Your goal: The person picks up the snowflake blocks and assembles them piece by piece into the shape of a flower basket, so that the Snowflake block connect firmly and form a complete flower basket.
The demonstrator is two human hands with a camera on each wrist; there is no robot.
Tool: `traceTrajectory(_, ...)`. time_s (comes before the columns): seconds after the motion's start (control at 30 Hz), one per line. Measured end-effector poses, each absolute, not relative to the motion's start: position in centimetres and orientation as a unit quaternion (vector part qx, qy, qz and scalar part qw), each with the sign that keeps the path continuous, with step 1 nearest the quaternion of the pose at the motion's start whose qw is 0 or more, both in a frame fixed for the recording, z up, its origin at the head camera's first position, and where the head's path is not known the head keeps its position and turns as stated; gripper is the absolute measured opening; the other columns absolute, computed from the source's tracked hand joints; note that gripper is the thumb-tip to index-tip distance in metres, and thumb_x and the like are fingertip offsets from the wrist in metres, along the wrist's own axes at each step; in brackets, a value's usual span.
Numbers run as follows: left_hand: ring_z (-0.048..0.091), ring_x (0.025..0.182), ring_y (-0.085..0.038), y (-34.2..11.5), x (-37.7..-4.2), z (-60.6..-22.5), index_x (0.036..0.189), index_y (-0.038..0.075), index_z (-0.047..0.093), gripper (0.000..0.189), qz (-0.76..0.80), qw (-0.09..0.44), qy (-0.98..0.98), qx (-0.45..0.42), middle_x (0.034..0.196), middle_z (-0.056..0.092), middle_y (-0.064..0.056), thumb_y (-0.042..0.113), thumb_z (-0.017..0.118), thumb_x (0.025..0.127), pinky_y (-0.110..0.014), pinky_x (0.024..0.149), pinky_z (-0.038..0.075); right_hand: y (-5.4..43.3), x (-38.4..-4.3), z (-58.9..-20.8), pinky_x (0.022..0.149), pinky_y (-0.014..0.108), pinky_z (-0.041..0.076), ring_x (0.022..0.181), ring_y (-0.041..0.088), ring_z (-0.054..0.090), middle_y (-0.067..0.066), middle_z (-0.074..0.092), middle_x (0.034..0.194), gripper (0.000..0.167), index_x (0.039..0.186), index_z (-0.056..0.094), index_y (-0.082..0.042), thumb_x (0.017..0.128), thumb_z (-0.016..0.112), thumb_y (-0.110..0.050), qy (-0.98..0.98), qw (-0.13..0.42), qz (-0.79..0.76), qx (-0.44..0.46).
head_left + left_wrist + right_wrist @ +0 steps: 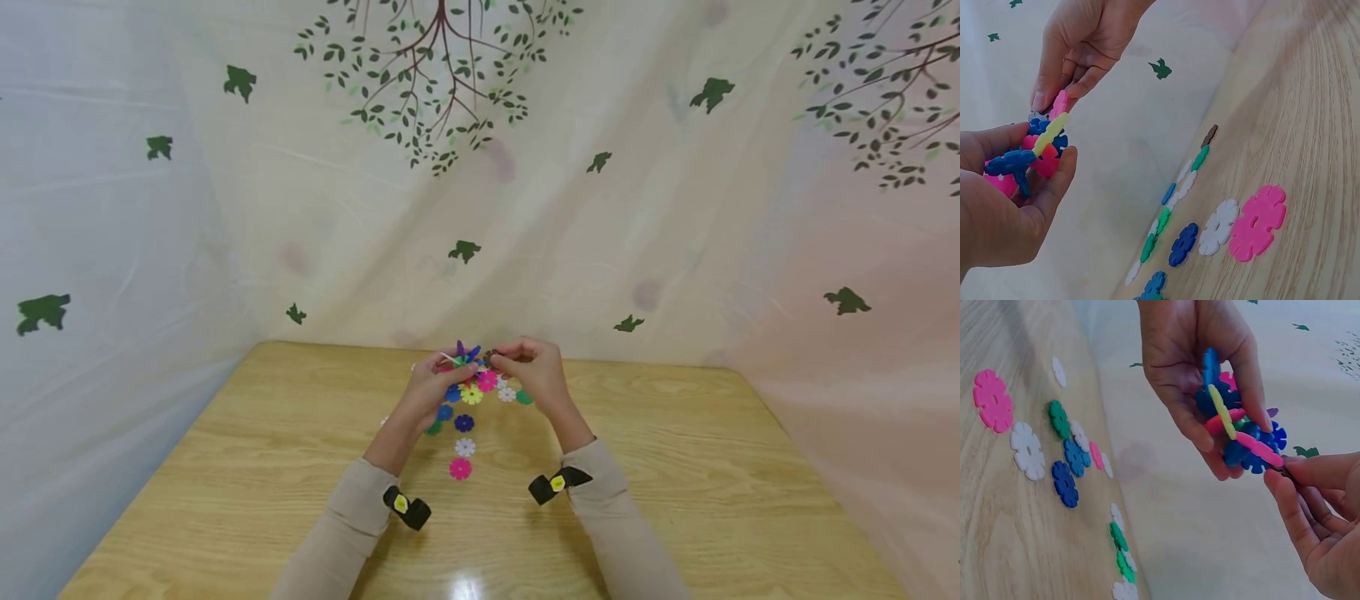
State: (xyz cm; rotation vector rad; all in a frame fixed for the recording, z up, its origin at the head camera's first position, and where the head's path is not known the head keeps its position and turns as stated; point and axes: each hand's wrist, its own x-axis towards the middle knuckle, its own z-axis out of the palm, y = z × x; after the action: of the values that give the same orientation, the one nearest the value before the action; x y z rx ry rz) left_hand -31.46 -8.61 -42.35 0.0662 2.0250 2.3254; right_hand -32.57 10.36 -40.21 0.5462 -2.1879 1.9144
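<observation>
In the head view my left hand (429, 387) holds a cluster of joined flower-shaped plastic discs (467, 358) above the far part of the table. Blue, pink, purple and green pieces show in it, and a yellow disc (1221, 412) stands out in the right wrist view. My left fingers and thumb curl round the cluster and hide part of it. Opposite, my right hand (543, 375) pinches a dark brown disc (491, 358) between thumb and forefinger, right at the cluster's edge. Its tip meets a pink disc (1260, 449) there. Most of the brown disc is hidden by the fingertips.
Loose discs lie on the wooden table (675, 467) beneath and in front of the hands: a pink one (461, 468), a white one (465, 447), a dark blue one (464, 423) and several green and white ones. Behind the table hangs a pale cloth (360, 250) with leaf prints.
</observation>
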Motion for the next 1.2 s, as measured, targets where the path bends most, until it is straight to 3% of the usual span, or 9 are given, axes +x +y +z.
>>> traceTrajectory(0.33,0.061,0.087,-0.012,-8.1,-31.6,-42.5,0.116,0.003,0.065,0.03,0.743,0.005,0.668,0.03,0.096,0.065,0.002,0.008,0.077,0.089,-0.025,0.075,0.051,10.9,-32.5,-39.5,0.064,0.027,0.061,0.069,0.009,0.072,0.028,0.074,0.092,0.013,0.099,0.073,0.012,0.089,0.075,0.002,-0.745,0.065,0.642,0.17)
traceTrajectory(0.57,0.061,0.089,-0.013,-8.1,-31.6,-42.7,0.108,0.006,0.065,0.023,0.754,0.009,0.657,0.02,0.101,0.068,0.001,0.009,0.077,0.089,-0.026,0.077,0.052,10.4,-32.5,-40.2,0.062,0.025,0.06,0.065,0.008,0.07,0.025,0.074,0.087,0.014,0.098,0.072,0.015,0.088,0.075,0.004,-0.725,0.086,0.665,0.16)
traceTrajectory(0.83,0.066,0.08,-0.01,-8.1,-31.4,-42.3,0.114,0.007,0.062,0.025,0.778,0.042,0.627,0.012,0.09,0.072,0.005,0.014,0.074,0.093,-0.024,0.072,0.054,10.0,-32.3,-40.3,0.065,0.024,0.061,0.065,0.007,0.069,0.03,0.073,0.091,0.016,0.098,0.074,0.012,0.09,0.076,-0.001,-0.721,0.117,0.662,0.169)
traceTrajectory(1.0,0.062,0.087,-0.012,-8.0,-31.4,-41.6,0.117,0.007,0.063,0.028,0.763,0.035,0.645,0.022,0.099,0.067,0.002,0.016,0.075,0.092,-0.026,0.077,0.052,10.5,-32.4,-39.7,0.067,0.026,0.062,0.067,0.009,0.07,0.017,0.075,0.086,0.018,0.1,0.072,0.013,0.09,0.075,-0.001,-0.72,0.096,0.666,0.17)
traceTrajectory(1.2,0.063,0.095,-0.012,-8.0,-31.4,-41.1,0.133,0.006,0.06,0.043,0.762,0.03,0.646,0.014,0.113,0.067,-0.003,0.017,0.074,0.094,-0.025,0.082,0.052,11.0,-32.6,-39.1,0.071,0.031,0.063,0.071,0.011,0.072,0.001,0.075,0.085,0.02,0.106,0.068,0.015,0.093,0.071,0.001,-0.718,0.036,0.677,0.157)
